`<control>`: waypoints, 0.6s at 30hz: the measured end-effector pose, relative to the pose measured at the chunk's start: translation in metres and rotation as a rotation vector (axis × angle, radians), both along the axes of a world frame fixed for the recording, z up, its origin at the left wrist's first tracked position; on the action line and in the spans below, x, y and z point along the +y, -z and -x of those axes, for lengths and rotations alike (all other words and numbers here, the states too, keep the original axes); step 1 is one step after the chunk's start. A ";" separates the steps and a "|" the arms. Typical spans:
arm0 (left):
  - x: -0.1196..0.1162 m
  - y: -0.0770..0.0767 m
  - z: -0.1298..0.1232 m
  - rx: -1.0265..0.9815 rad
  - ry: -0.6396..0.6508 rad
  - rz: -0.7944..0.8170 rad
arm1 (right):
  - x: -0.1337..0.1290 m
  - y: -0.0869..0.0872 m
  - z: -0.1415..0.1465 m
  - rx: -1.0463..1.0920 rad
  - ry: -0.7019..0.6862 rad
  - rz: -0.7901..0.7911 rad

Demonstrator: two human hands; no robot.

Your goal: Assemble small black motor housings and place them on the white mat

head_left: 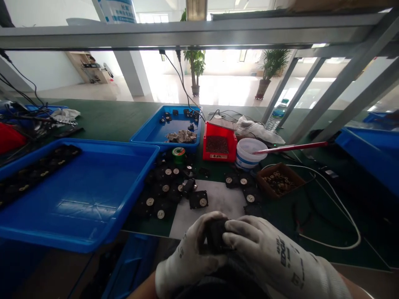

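Both my hands wear white work gloves and meet at the table's near edge. My left hand wraps around a small black plastic housing. From the other side, the fingers of my right hand press against the same housing, and they hide part of it. Just beyond my hands, a black housing with a round metal disc lies on a white sheet. More such black housings lie to the left of the sheet. A few others sit at its right.
A large blue tray stands left, a smaller blue tray farther back. Near the middle are a green spool, a red bin of small parts and a white tub. A brown box and white cable lie right.
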State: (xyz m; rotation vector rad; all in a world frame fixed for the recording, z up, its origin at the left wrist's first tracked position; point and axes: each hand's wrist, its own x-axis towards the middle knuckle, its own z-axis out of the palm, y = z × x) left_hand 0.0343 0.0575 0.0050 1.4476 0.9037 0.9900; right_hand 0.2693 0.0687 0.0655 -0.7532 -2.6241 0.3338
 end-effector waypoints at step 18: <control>0.000 -0.004 0.000 0.288 0.045 -0.082 | -0.011 0.011 -0.003 -0.050 0.026 -0.010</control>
